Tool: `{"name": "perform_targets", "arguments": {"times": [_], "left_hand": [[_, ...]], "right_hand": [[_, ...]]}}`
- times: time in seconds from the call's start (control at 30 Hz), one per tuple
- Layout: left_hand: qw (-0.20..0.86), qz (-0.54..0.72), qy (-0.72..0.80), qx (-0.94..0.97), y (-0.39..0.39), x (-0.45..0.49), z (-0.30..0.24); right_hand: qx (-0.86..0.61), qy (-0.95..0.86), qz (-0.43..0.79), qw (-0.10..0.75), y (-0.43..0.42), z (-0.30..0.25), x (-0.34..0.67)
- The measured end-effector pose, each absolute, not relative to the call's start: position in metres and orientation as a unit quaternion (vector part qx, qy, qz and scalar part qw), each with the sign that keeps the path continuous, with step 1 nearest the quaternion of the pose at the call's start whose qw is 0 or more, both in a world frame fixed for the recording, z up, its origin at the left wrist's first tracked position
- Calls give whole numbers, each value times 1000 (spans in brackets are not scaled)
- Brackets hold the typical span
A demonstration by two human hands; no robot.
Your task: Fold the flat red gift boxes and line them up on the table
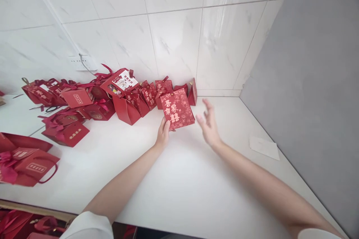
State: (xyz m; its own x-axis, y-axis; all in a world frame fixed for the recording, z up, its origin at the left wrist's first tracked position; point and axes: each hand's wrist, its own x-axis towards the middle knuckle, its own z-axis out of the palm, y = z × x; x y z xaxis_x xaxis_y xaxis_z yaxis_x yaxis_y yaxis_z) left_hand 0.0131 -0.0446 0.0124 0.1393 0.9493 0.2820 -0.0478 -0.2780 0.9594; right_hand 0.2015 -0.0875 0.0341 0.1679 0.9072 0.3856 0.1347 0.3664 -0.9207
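Observation:
My left hand (163, 133) grips the lower left corner of a red gift bag (178, 109) with gold characters, held tilted just above the white counter (179, 179). My right hand (209, 124) hovers open just right of the bag, fingers spread, touching nothing. Behind the bag, a row of similar red gift bags and boxes (146, 97) leans against the tiled wall.
More red boxes with ribbons (66, 129) lie at the left, and a red handled bag (30, 166) sits near the front left edge. A white paper slip (264, 147) lies at the right by the grey wall (314, 82). A wall socket (81, 62) has a cable.

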Motion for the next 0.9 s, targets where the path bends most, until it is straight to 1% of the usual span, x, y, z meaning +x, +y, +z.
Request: {"name": "perform_targets", "arguments": {"times": [0.1, 0.17, 0.3, 0.4, 0.47, 0.53, 0.6, 0.7, 0.77, 0.9], "left_hand": [[389, 515, 377, 664, -45, 10, 8], [368, 502, 378, 685, -45, 8, 6], [377, 499, 393, 674, -46, 9, 5], [410, 500, 393, 654, -47, 9, 7], [470, 496, 371, 629, -47, 9, 9], [540, 485, 342, 597, -46, 8, 9], [574, 479, 348, 566, -44, 6, 10], [547, 495, 400, 544, -44, 6, 8], [527, 501, 393, 562, -45, 8, 6], [533, 471, 353, 607, -45, 10, 2]], "right_hand": [[-415, -512, 382, 647, -83, 12, 189], [-380, -499, 436, 645, -79, 1, 184], [-371, -464, 498, 632, -73, -7, 183], [-374, -427, 542, 620, -72, -8, 187], [-382, -414, 532, 632, -72, -9, 190], [-390, -421, 498, 650, -72, -9, 191], [-392, -441, 463, 661, -75, -7, 191], [-402, -459, 427, 667, -83, -3, 187], [-406, -470, 423, 660, -89, -2, 183], [-409, -527, 450, 593, -96, -1, 180]]}}
